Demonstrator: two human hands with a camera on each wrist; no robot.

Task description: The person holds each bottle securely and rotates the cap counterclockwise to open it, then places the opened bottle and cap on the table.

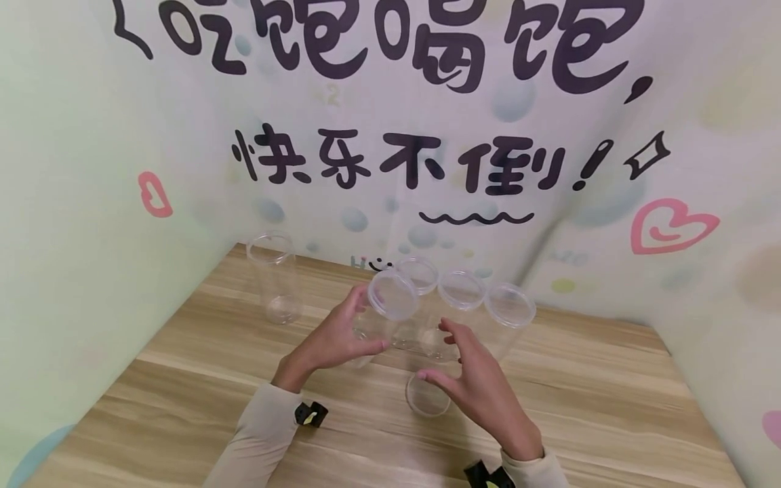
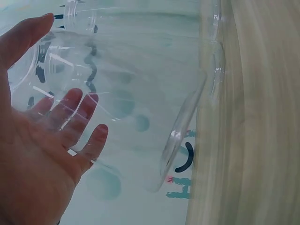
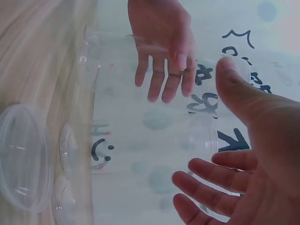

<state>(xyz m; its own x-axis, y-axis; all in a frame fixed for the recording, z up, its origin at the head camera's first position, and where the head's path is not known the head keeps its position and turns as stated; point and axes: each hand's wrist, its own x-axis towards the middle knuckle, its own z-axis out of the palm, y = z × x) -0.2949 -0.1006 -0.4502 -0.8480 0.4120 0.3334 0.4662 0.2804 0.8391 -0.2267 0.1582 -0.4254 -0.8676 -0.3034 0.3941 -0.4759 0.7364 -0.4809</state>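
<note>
My left hand [image 1: 342,332] holds a clear plastic jar [image 1: 393,295] with a whitish round top, thumb on the near side and fingers round the far side. In the left wrist view the see-through jar [image 2: 140,112] lies across the palm, and the fingers [image 2: 79,115] show through its wall. My right hand [image 1: 478,373] holds nothing; its thumb and fingers are spread apart, a little right of that jar. Below the right fingertips a clear round lid [image 1: 428,394] lies flat on the table; the right wrist view shows the lid [image 3: 26,157] at its left edge.
Behind the hands stand more clear jars in a row: one jar [image 1: 417,274], a middle jar [image 1: 462,290] and a right jar [image 1: 511,305]. Another tall clear jar [image 1: 272,278] stands at the back left of the wooden table [image 1: 201,400]. A printed wall [image 1: 390,230] borders the back.
</note>
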